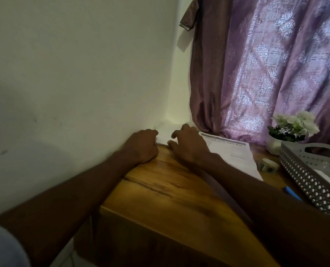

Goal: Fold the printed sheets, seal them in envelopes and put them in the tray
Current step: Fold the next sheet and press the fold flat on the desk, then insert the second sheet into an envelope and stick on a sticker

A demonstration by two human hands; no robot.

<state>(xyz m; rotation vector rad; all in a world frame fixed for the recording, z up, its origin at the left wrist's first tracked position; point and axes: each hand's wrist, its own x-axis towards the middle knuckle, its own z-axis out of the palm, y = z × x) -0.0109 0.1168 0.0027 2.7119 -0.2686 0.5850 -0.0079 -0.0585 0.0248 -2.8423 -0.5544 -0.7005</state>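
fingers (154,133) of left hand (144,146) curl on white paper (165,137) at the desk's (172,189) far edge; right hand (189,145) pinches it too. printed sheet (235,151) beside; tray (303,170) right. wall (73,74), curtain (266,64) behind.

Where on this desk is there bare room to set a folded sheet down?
Bare wood lies near the front edge of the desk, between the two forearms. The right side is crowded: printed sheet, tape roll, blue pen, perforated tray, flower pot.
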